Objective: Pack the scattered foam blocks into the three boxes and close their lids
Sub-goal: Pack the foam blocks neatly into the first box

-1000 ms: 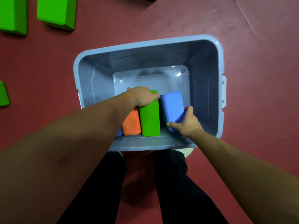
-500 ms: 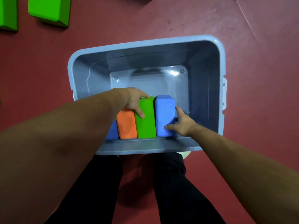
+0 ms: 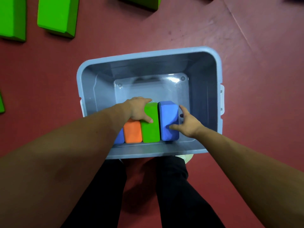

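An open grey-blue box (image 3: 148, 55) stands on the red floor in front of my legs. Along its near wall several foam blocks stand on edge side by side: a blue one (image 3: 119, 137) mostly hidden under my left arm, an orange one (image 3: 133, 133), a green one (image 3: 151, 130) and a blue one (image 3: 168, 119). My left hand (image 3: 137, 109) lies over the tops of the orange and green blocks, thumb on the green one. My right hand (image 3: 187, 122) holds the right-hand blue block from its right side, thumb on its top.
Two large green foam blocks (image 3: 56, 15) (image 3: 12, 18) lie on the floor at the upper left, another green piece (image 3: 139, 1) at the top edge, and a green corner (image 3: 1, 102) at the left edge. The far half of the box floor (image 3: 151, 89) is bare.
The right-hand blue block went from leaning to standing upright against the green block. My left hand shifted over the green and orange blocks. The view moved slightly.
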